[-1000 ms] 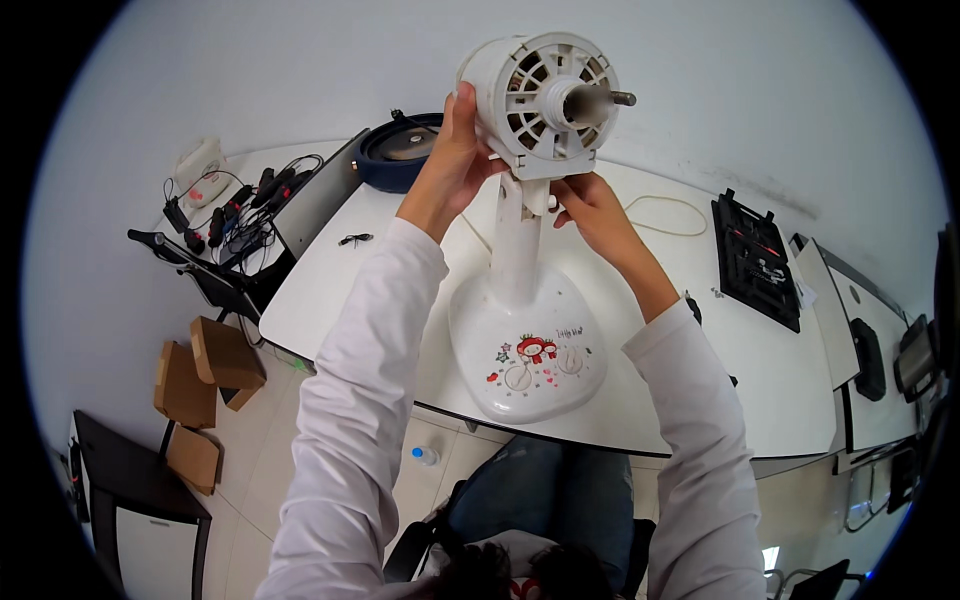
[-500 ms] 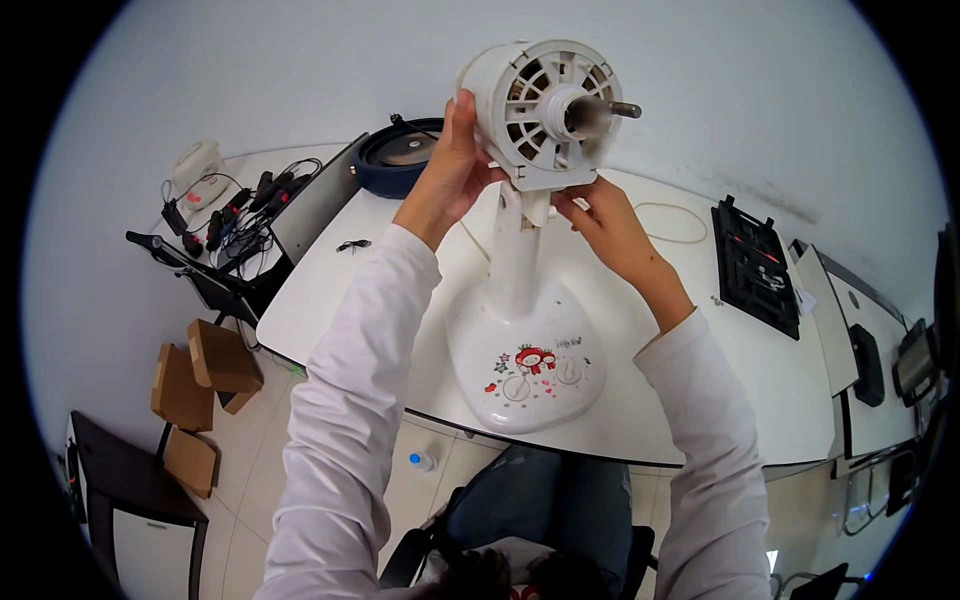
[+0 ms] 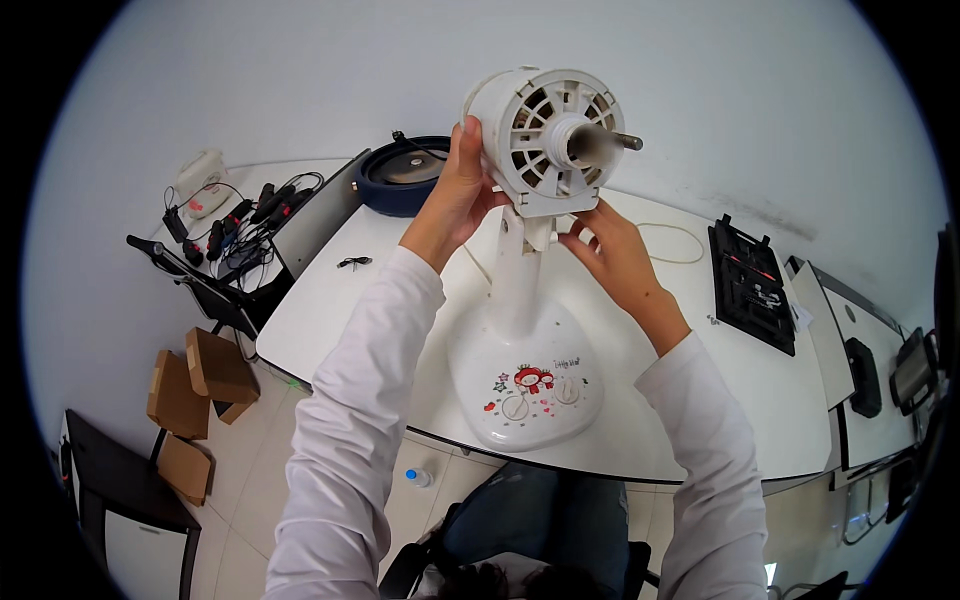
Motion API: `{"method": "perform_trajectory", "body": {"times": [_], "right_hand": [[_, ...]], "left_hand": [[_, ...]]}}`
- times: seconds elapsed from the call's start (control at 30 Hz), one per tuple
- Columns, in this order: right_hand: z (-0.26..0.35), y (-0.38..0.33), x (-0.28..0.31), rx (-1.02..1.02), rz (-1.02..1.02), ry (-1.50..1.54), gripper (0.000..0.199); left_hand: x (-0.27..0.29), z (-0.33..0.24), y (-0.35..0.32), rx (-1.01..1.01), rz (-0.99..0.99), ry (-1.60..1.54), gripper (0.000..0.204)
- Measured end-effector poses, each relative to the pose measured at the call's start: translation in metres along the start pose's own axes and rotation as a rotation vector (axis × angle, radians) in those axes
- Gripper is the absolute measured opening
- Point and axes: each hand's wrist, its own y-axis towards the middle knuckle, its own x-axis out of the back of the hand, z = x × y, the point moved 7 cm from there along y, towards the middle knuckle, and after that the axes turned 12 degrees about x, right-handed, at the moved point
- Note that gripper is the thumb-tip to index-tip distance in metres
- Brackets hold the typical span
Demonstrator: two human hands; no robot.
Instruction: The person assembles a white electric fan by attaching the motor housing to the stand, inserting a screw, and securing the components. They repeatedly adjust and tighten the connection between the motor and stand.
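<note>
A white electric fan without its blades or grille stands upright on the table, its oval base (image 3: 526,430) printed with red cartoon figures. Its round motor housing (image 3: 545,140) has slotted vents and a metal shaft poking out at the front. My left hand (image 3: 462,190) is closed round the housing's left side, thumb in front, the other fingers partly hidden behind it. Below the housing's right edge, my right hand (image 3: 612,250) has its fingers curled in at the joint on top of the white stem (image 3: 516,285). What its fingertips grip is hidden.
On the table lie a round dark-blue fan part (image 3: 400,180), a small black cable (image 3: 354,262), a pale cord loop (image 3: 675,242) and an open black tool case (image 3: 750,285). Cables (image 3: 250,225) crowd a side table. Cardboard boxes (image 3: 180,395) and a bottle (image 3: 418,477) are on the floor.
The fan and table appear slightly lower in the picture. Both hands keep their places, the left on the motor housing, the right at the joint, its fingers shifting only slightly.
</note>
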Motion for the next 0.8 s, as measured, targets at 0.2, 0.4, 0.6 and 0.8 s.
{"method": "perform_trajectory", "body": {"times": [0.2,0.4,0.6,0.8], "right_hand": [[0.005,0.011,0.008,0.144,0.130,-0.335,0.020],[0.000,0.013,-0.001,0.096,0.160,-0.193,0.023],[-0.039,0.004,-0.039,-0.536,0.300,0.593,0.038],[-0.026,0.000,-0.010,-0.128,-0.036,0.161,0.026]], "left_hand": [[-0.008,-0.003,-0.002,-0.011,0.004,0.008,0.088],[-0.004,-0.004,-0.002,0.001,-0.003,0.025,0.088],[-0.007,-0.006,0.000,-0.021,0.051,0.078,0.090],[-0.009,-0.005,0.000,-0.009,0.046,0.097,0.094]]}}
